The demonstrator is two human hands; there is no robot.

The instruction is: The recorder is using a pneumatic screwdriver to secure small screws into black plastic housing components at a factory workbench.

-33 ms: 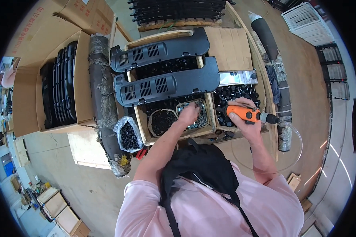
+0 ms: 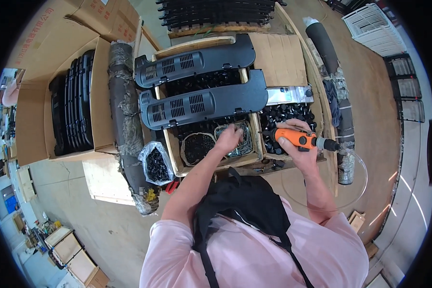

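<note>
Partly hidden, left hand [image 2: 229, 138] in screws [image 2: 240, 139] – fingertips unclear

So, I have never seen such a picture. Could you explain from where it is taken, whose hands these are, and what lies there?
The camera sits on a person's head and looks down, so the round picture bends at its rim. Both arms are that person's own. The right hand holds an orange power screwdriver. The left hand reaches into a wooden crate, over a heap of metal clips. Across the crate lie two long black vented panels. A clear bag of small black parts stands on the left.
</note>
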